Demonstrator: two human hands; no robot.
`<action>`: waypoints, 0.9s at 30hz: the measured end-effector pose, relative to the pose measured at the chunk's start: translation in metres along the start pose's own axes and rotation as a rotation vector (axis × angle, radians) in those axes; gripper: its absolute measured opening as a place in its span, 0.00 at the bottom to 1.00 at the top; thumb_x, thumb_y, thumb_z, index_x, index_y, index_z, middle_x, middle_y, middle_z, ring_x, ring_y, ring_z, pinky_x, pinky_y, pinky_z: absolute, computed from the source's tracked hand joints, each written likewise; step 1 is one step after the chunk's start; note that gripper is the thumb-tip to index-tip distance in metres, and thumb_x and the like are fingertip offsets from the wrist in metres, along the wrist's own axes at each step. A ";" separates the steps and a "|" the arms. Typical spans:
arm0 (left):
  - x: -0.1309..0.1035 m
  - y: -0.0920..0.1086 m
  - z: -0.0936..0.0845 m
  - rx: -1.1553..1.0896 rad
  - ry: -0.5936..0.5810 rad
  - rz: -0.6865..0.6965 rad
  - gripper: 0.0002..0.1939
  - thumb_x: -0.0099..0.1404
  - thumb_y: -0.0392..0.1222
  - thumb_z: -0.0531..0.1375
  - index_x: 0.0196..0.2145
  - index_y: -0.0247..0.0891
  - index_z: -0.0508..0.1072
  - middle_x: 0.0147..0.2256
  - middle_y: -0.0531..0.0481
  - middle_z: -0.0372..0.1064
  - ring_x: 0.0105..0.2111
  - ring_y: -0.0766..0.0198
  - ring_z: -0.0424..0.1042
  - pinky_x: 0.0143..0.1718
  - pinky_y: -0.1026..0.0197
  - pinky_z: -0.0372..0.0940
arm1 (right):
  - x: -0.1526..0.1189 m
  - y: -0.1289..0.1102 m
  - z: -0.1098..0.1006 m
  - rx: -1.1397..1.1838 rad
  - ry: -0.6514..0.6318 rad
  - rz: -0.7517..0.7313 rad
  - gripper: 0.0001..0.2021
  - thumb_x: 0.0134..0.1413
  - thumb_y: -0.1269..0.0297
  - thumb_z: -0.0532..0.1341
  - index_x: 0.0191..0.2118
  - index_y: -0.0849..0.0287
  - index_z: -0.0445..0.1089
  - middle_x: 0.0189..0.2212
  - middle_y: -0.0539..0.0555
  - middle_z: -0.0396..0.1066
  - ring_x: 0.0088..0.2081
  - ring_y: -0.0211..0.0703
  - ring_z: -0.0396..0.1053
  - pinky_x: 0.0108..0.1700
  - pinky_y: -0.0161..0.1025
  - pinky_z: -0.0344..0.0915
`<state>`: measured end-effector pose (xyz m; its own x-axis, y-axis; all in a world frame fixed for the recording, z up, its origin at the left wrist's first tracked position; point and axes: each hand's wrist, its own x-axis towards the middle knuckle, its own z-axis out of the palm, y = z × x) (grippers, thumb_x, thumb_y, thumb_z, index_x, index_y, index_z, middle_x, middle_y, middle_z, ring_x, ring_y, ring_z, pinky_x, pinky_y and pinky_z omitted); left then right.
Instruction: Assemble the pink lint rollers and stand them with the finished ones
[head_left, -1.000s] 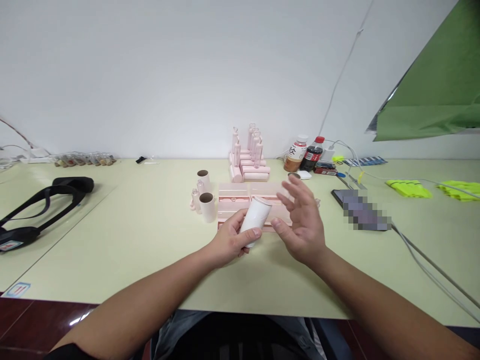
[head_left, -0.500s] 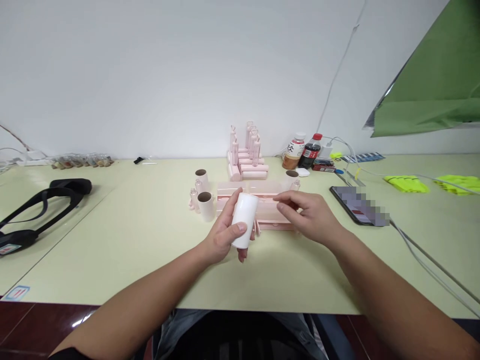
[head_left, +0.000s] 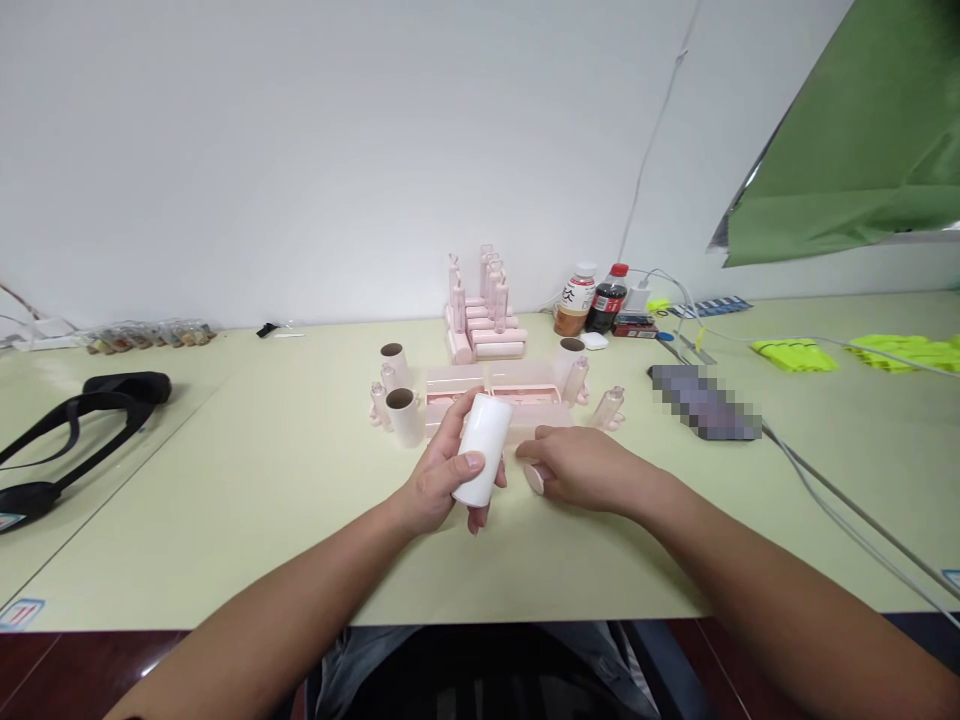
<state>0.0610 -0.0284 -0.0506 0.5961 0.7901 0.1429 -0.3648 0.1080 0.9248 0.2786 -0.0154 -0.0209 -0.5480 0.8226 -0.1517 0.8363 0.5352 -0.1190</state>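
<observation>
My left hand [head_left: 442, 475] is closed around a white sticky-paper roll [head_left: 484, 450], held tilted above the table. Just right of it, my right hand [head_left: 581, 467] is closed low over the table on a pink round-ended part [head_left: 534, 478]; only its disc-shaped end shows, the rest is under my fingers. Behind my hands lie open pink cases [head_left: 525, 394] with clear lids. Two upright rolls with brown cores, a front roll [head_left: 405, 420] and a back roll [head_left: 392, 365], stand to the left. Another roll [head_left: 570, 350] stands at the right, beside small pink handles [head_left: 609, 408].
Pink cylinders and upright pink handles [head_left: 487, 320] are grouped near the wall. Two drink bottles [head_left: 592, 300], a phone [head_left: 705, 402] with cables and yellow-green cloths [head_left: 795, 354] are at the right. A black headset-like strap [head_left: 112, 430] lies at the left.
My right hand has come down and left from above the cases and closed on the pink round-ended part. My left hand still holds the white roll. The view has shifted slightly.
</observation>
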 end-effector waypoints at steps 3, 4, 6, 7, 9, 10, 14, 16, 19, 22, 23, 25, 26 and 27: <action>0.002 -0.001 0.000 0.003 0.018 -0.011 0.43 0.64 0.51 0.58 0.68 0.53 0.35 0.31 0.50 0.71 0.14 0.67 0.67 0.11 0.68 0.61 | 0.001 0.002 0.001 -0.010 -0.006 -0.004 0.07 0.51 0.70 0.58 0.36 0.56 0.73 0.32 0.56 0.72 0.33 0.48 0.70 0.27 0.36 0.47; 0.002 -0.002 0.000 0.006 0.037 -0.008 0.43 0.64 0.52 0.58 0.68 0.53 0.35 0.31 0.50 0.71 0.14 0.68 0.67 0.11 0.68 0.60 | 0.002 0.003 0.001 0.005 0.003 0.001 0.08 0.52 0.70 0.58 0.35 0.56 0.73 0.31 0.56 0.72 0.33 0.48 0.70 0.27 0.36 0.47; 0.003 -0.003 0.000 0.016 0.095 0.009 0.43 0.64 0.53 0.58 0.68 0.51 0.36 0.30 0.51 0.71 0.14 0.69 0.65 0.12 0.69 0.58 | 0.004 0.005 0.000 0.052 0.029 0.014 0.08 0.54 0.70 0.56 0.34 0.57 0.72 0.31 0.56 0.73 0.33 0.47 0.69 0.28 0.36 0.49; 0.004 -0.004 0.000 0.021 0.131 0.018 0.43 0.64 0.54 0.58 0.68 0.50 0.37 0.29 0.51 0.71 0.14 0.70 0.64 0.12 0.69 0.57 | 0.005 0.005 0.000 0.074 0.045 0.022 0.07 0.54 0.70 0.55 0.32 0.58 0.71 0.31 0.56 0.72 0.31 0.46 0.68 0.28 0.36 0.49; 0.005 -0.004 0.000 0.026 0.196 0.028 0.43 0.63 0.54 0.57 0.68 0.49 0.39 0.28 0.52 0.70 0.14 0.71 0.62 0.13 0.70 0.55 | 0.007 0.006 -0.002 0.114 0.079 0.035 0.04 0.52 0.70 0.57 0.29 0.59 0.68 0.30 0.55 0.71 0.29 0.43 0.66 0.27 0.36 0.50; 0.006 -0.005 0.000 0.023 0.220 0.029 0.43 0.63 0.55 0.57 0.68 0.49 0.39 0.27 0.52 0.70 0.14 0.71 0.61 0.13 0.70 0.54 | 0.007 0.006 -0.003 0.137 0.096 0.040 0.03 0.51 0.70 0.58 0.28 0.59 0.67 0.29 0.55 0.70 0.28 0.42 0.64 0.27 0.36 0.50; 0.008 -0.004 0.001 -0.019 0.231 0.032 0.43 0.63 0.54 0.57 0.68 0.48 0.40 0.27 0.51 0.69 0.16 0.69 0.61 0.13 0.71 0.51 | 0.006 0.007 -0.004 0.306 0.135 0.021 0.08 0.45 0.72 0.57 0.22 0.57 0.56 0.20 0.48 0.61 0.23 0.38 0.57 0.25 0.35 0.47; 0.008 -0.004 0.002 -0.041 0.221 0.034 0.43 0.63 0.53 0.57 0.68 0.49 0.39 0.28 0.51 0.70 0.15 0.70 0.61 0.12 0.72 0.50 | 0.005 0.008 -0.005 0.469 0.151 0.000 0.10 0.43 0.73 0.55 0.20 0.56 0.51 0.18 0.46 0.59 0.23 0.37 0.57 0.25 0.35 0.48; 0.008 -0.003 0.003 -0.047 0.203 0.026 0.45 0.62 0.50 0.58 0.68 0.51 0.37 0.28 0.52 0.69 0.13 0.72 0.59 0.11 0.71 0.50 | 0.006 0.007 -0.004 0.735 0.219 -0.005 0.11 0.40 0.72 0.54 0.20 0.56 0.48 0.23 0.49 0.67 0.28 0.39 0.64 0.27 0.34 0.51; 0.007 -0.004 0.004 -0.030 0.174 0.001 0.46 0.61 0.48 0.59 0.68 0.53 0.36 0.29 0.52 0.70 0.12 0.71 0.60 0.10 0.70 0.51 | 0.008 0.004 -0.001 0.911 0.299 0.022 0.10 0.38 0.69 0.54 0.18 0.56 0.49 0.26 0.52 0.71 0.26 0.38 0.61 0.27 0.34 0.51; 0.007 -0.004 0.003 -0.022 0.166 -0.007 0.45 0.61 0.48 0.59 0.68 0.53 0.36 0.30 0.52 0.69 0.12 0.71 0.60 0.11 0.70 0.51 | 0.009 0.002 0.000 0.950 0.321 0.036 0.10 0.38 0.68 0.54 0.18 0.56 0.49 0.25 0.51 0.69 0.25 0.36 0.59 0.26 0.34 0.50; 0.006 -0.005 0.003 -0.002 0.156 -0.029 0.43 0.61 0.47 0.58 0.67 0.53 0.40 0.30 0.51 0.69 0.14 0.71 0.59 0.11 0.70 0.51 | 0.011 -0.002 0.004 0.988 0.372 0.065 0.10 0.38 0.66 0.54 0.17 0.56 0.48 0.19 0.47 0.61 0.22 0.34 0.52 0.25 0.34 0.47; 0.006 -0.006 0.002 0.008 0.153 -0.045 0.41 0.61 0.47 0.59 0.67 0.53 0.42 0.31 0.50 0.69 0.15 0.71 0.59 0.12 0.70 0.50 | 0.012 -0.003 0.006 0.983 0.401 0.075 0.11 0.37 0.66 0.54 0.17 0.55 0.47 0.17 0.46 0.55 0.22 0.34 0.50 0.25 0.34 0.45; 0.006 -0.007 0.002 0.019 0.150 -0.062 0.41 0.61 0.47 0.59 0.67 0.52 0.44 0.32 0.50 0.69 0.16 0.71 0.60 0.12 0.70 0.50 | 0.013 -0.005 0.008 0.970 0.428 0.084 0.12 0.37 0.66 0.54 0.18 0.55 0.46 0.16 0.44 0.50 0.21 0.33 0.48 0.24 0.34 0.44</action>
<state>0.0684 -0.0254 -0.0554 0.5031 0.8636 0.0324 -0.3163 0.1492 0.9368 0.2671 -0.0085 -0.0302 -0.2798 0.9499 0.1395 0.3971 0.2468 -0.8840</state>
